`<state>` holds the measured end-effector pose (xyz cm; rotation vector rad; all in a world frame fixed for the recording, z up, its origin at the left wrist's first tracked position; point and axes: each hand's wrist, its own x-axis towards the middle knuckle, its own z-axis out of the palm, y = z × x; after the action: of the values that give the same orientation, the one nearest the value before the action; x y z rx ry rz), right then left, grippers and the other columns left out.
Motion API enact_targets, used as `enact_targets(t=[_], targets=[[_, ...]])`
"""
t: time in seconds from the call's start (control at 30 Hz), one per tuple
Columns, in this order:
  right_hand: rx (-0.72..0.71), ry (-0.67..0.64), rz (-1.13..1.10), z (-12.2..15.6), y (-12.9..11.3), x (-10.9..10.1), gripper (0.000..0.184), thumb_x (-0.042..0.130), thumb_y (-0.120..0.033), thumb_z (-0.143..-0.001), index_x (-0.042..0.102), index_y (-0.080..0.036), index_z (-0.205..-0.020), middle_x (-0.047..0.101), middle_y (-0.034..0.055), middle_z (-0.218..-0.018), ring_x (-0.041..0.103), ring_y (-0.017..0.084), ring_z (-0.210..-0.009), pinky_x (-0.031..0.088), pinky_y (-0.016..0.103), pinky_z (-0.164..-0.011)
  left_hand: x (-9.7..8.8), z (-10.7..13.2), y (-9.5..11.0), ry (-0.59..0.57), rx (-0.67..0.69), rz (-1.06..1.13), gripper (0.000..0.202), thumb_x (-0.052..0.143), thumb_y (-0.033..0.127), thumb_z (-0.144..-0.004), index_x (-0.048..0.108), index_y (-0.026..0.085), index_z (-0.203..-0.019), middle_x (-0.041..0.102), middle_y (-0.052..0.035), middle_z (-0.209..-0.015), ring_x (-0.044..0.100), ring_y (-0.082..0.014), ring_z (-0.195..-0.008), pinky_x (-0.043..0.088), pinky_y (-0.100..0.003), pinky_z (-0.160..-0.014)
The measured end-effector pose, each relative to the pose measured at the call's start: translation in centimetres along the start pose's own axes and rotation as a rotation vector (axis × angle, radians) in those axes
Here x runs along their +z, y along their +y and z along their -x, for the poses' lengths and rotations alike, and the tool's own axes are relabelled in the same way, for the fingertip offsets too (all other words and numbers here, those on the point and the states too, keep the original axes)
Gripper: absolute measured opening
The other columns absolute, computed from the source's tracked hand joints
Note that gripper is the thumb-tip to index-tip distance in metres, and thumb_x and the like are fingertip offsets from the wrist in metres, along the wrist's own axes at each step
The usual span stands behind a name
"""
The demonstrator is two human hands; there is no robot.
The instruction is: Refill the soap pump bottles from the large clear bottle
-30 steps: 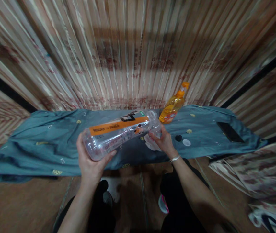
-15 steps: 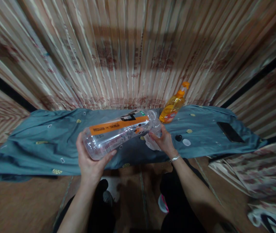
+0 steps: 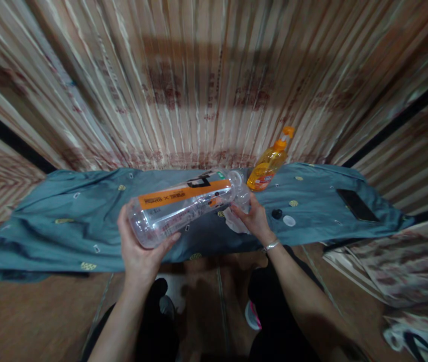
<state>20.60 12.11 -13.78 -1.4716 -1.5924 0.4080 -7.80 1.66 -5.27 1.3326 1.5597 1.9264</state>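
A large clear plastic bottle (image 3: 176, 206) with an orange and silver label lies tilted across the middle of the view, its neck pointing right and slightly up. My left hand (image 3: 138, 251) is wrapped around its base. At the neck end, my right hand (image 3: 253, 216) is closed around a small clear plastic piece that meets the bottle's mouth; its exact kind is hard to make out. Below the right fingers a white tissue-like piece (image 3: 235, 222) shows. No liquid is clearly visible inside the large bottle.
An orange pump bottle (image 3: 267, 168) of yellow liquid stands behind my right hand. A black cap (image 3: 277, 214) and a white disc (image 3: 289, 220) lie right of it. A dark phone (image 3: 357, 205) rests on the green-blue cloth (image 3: 67, 216) farther right. Striped curtains (image 3: 214, 90) hang behind.
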Motion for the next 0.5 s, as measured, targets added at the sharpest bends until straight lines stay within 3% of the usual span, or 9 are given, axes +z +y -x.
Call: enact_targets(t=[0.23, 0.5], targets=[[0.007, -0.012, -0.017, -0.02, -0.25, -0.08, 0.072, 0.077, -0.050, -0.082, 0.061, -0.019, -0.144, 0.079, 0.0137, -0.129, 0.078, 0.034, -0.113, 0.063, 0.045, -0.096, -0.51, -0.09, -0.48, -0.054, 0.027, -0.038, 0.109, 0.102, 0.043, -0.051, 0.051, 0.019, -0.145, 0.054, -0.0179, -0.149, 0.053, -0.0369, -0.140, 0.033, -0.057, -0.129], [0.025, -0.010, 0.006, 0.03, -0.18, -0.16, 0.073, 0.078, -0.052, -0.081, 0.061, -0.019, -0.144, 0.083, 0.0127, -0.120, 0.080, 0.034, -0.103, 0.064, 0.045, -0.090, -0.08, 0.01, -0.40, -0.006, 0.033, -0.012, 0.108, 0.103, 0.051, -0.046, 0.057, 0.022, -0.140, 0.059, -0.0143, -0.143, 0.055, -0.0385, -0.140, 0.035, -0.057, -0.129]])
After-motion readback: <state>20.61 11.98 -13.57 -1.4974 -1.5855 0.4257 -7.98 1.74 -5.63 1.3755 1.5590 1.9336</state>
